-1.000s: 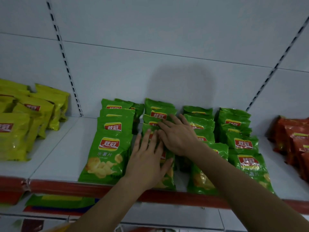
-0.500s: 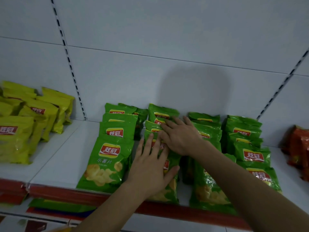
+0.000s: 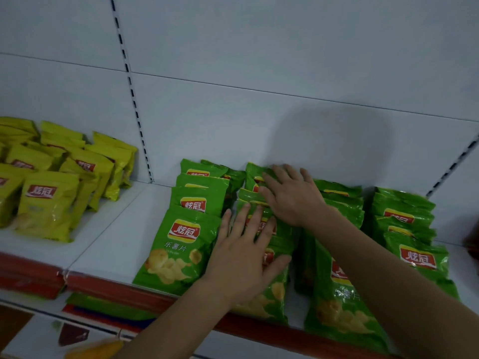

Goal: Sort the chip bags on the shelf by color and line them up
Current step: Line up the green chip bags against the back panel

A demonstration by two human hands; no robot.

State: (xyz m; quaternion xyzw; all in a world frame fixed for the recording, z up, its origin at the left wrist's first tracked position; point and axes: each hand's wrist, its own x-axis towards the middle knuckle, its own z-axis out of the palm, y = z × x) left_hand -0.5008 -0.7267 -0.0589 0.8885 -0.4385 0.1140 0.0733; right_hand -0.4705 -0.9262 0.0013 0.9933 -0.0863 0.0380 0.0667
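Note:
Green chip bags (image 3: 181,244) lie in several overlapping rows on the white shelf (image 3: 108,244). My left hand (image 3: 243,257) presses flat, fingers spread, on the front bags of the second green row (image 3: 269,299). My right hand (image 3: 290,195) lies flat with straight fingers on the bags further back in that same row, near the back wall. Yellow chip bags (image 3: 49,200) are stacked in rows on the shelf's left section. A dark red bag edge (image 3: 473,239) shows at the far right.
The shelf has a red front strip (image 3: 103,288) and a white back panel (image 3: 259,120) with slotted uprights. Bare shelf separates the yellow and green groups. A lower shelf holds green bags (image 3: 108,305) and an orange object (image 3: 98,348).
The view has shifted left, so the red bags have almost left the frame. My right hand has slid further back along the second green row; my left hand stays pressed on its front bags.

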